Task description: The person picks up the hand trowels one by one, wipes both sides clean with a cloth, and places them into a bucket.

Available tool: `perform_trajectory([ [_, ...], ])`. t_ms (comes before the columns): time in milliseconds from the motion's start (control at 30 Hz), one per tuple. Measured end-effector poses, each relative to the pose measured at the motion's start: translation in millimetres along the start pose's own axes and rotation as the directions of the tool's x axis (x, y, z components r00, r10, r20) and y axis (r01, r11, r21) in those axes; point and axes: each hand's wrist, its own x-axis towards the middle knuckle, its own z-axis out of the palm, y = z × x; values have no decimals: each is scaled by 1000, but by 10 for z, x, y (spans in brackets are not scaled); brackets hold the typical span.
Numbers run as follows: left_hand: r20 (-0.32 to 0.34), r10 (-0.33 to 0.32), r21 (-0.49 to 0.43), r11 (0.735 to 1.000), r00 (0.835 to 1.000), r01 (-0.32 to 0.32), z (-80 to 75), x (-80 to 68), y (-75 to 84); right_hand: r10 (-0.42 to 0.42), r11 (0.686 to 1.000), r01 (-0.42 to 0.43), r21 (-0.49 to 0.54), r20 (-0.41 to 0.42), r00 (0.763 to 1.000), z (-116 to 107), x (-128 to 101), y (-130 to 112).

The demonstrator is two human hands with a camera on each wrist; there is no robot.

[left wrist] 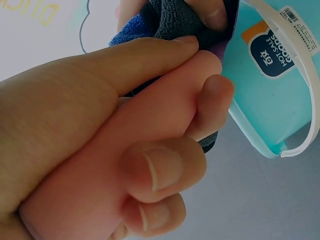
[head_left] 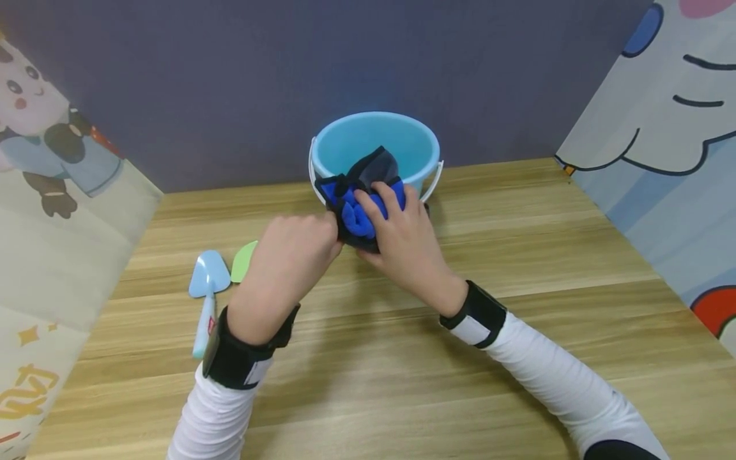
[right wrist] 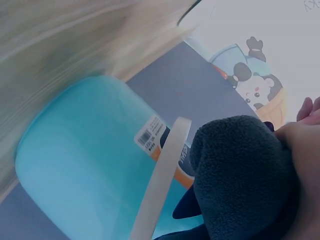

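Observation:
A bundle of blue and dark grey terry cloth (head_left: 358,220) with black edging is held up in front of the light blue bucket (head_left: 376,120), overlapping its near rim. My left hand (head_left: 290,255) has its fingers curled in and pinches the left edge of the cloth between thumb and forefinger, as the left wrist view shows. From the right, my right hand (head_left: 405,243) grips the bundle, fingertips over the blue part and thumb below. Dark grey cloth (right wrist: 245,175) fills the near side of the right wrist view. The bucket's white handle (right wrist: 162,180) hangs down its near side.
A light blue toy shovel (head_left: 208,281) lies on the wooden table (head_left: 517,255) at the left. Beside it is a green piece (head_left: 243,260), partly hidden by my left hand. A dark grey wall (head_left: 241,96) rises behind the bucket, with cartoon-printed panels at both sides.

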Motion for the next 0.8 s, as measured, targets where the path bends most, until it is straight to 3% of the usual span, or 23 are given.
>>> perform_trajectory([
  [200, -15, 4, 26, 1000, 1000, -3, 10, -22, 24, 16, 1000, -16, 2, 33, 999, 66, -40, -80],
  [467, 23, 30, 60, 998, 999, -31, 36, -16, 65, 27, 998, -30, 46, 66, 997, 141, -100, -88],
  [800, 50, 24, 40, 999, 998, -26, -11, 8, 40, 38, 995, -43, 94, 49, 998, 55, -71, -48],
])
